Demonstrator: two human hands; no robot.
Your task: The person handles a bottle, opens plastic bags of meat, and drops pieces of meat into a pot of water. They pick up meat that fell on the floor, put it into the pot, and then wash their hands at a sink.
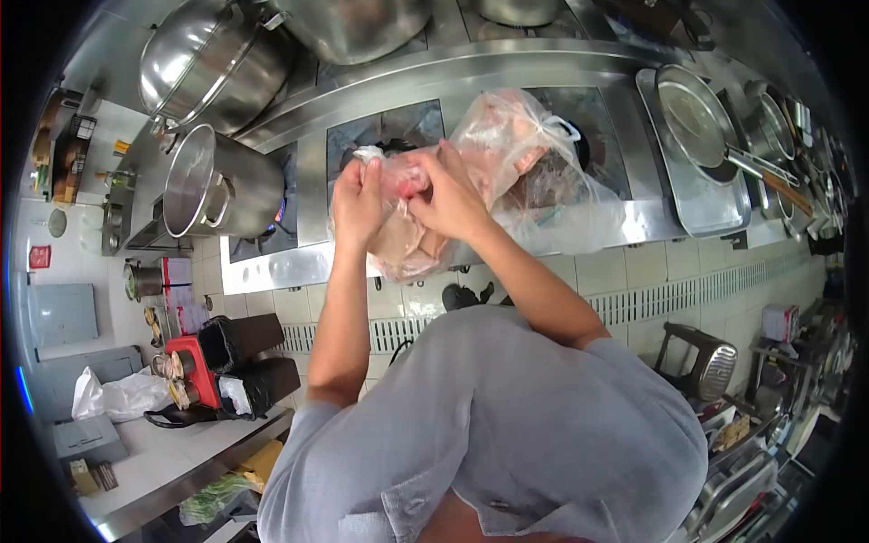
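Observation:
My left hand (359, 201) and my right hand (445, 197) are both closed on the gathered top of a clear plastic bag (409, 242). Pale pinkish pieces, like raw meat, show through its side. The bag sits at the front edge of the stove, and its gathered neck is between my two hands. Right beside it, a second clear plastic bag (507, 136) with similar pale pink contents rests over the burners. Its loose plastic spreads to the right along the stove edge.
A tall steel pot (226, 195) stands over a lit blue flame (280, 210) at left. Larger steel pots (217, 63) stand behind. To the right, a strainer (695, 116) lies on a metal tray (715, 213). A red container (192, 369) is on the left counter.

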